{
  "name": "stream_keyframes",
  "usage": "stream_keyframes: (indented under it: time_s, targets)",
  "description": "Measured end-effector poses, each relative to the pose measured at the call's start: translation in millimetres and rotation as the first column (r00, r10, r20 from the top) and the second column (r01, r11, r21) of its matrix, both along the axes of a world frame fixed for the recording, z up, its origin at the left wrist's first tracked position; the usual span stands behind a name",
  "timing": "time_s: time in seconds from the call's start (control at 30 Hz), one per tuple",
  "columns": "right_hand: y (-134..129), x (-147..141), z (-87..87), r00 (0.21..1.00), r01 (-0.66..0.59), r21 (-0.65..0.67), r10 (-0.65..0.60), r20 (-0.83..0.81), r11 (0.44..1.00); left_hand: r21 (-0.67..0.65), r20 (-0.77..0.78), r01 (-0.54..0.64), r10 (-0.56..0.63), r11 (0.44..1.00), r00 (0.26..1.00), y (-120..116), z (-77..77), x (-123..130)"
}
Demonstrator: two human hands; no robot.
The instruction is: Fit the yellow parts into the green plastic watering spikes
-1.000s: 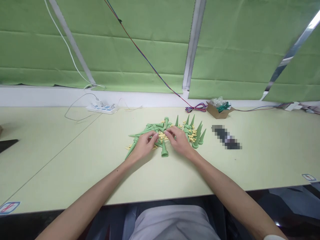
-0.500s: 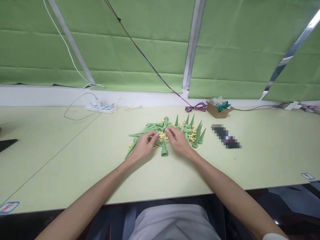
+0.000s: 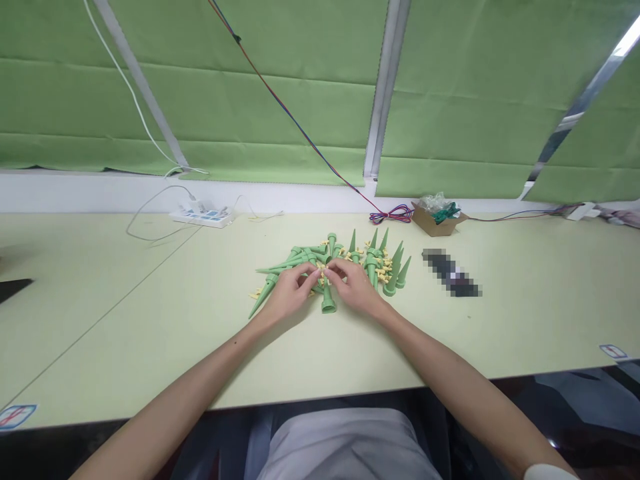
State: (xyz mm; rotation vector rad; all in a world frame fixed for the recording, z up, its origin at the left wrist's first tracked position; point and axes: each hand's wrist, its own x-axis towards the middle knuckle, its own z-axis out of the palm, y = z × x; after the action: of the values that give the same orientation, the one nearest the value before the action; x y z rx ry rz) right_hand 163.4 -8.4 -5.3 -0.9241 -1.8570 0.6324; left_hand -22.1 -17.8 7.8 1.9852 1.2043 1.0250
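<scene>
My left hand [image 3: 293,291] and my right hand [image 3: 354,287] meet fingertip to fingertip over a heap of green plant watering spikes. Each has thumb and forefinger pinched together, and a small yellow valve [image 3: 321,267] shows between them. The fingers cover most of it. Just below the fingertips lies one green spike [image 3: 328,304], its wide end toward me. More spikes [image 3: 268,288] lie beside my left hand. To the right of my right hand, several green spikes [image 3: 395,270] stand points up beside a cluster of yellow valves [image 3: 384,271].
A pixelated dark object [image 3: 451,272] lies right of the spikes. Behind it stands a small cardboard box [image 3: 434,224] with clear plastic and green material, next to a coiled red-blue cable [image 3: 395,214]. A white power strip [image 3: 203,216] sits at the back left of the table [image 3: 380,360].
My right hand has shifted slightly left, bringing its fingertips up against those of my left hand. The left hand stays almost in place.
</scene>
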Motion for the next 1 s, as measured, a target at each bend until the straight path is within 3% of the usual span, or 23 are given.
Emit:
stream_keyframes:
  time_s: [0.37,0.8,1.0]
  targets:
    - [6.8,5.2,-0.6,0.987,0.147,0.019,-0.146,-0.070,0.989,0.014,-0.019,-0.051,0.052,0.999,0.998,1.5,-0.5,-1.4]
    - [4.8,3.5,0.5,0.987,0.151,0.019,-0.150,-0.058,0.988,0.049,-0.069,-0.038,0.041,0.998,0.997,1.3,-2.0,-1.3]
    - [6.6,3.4,-2.1,0.987,0.157,0.030,-0.156,-0.050,0.987,0.137,-0.250,0.110,-0.073,0.985,0.966,-0.7,-6.3,0.6]
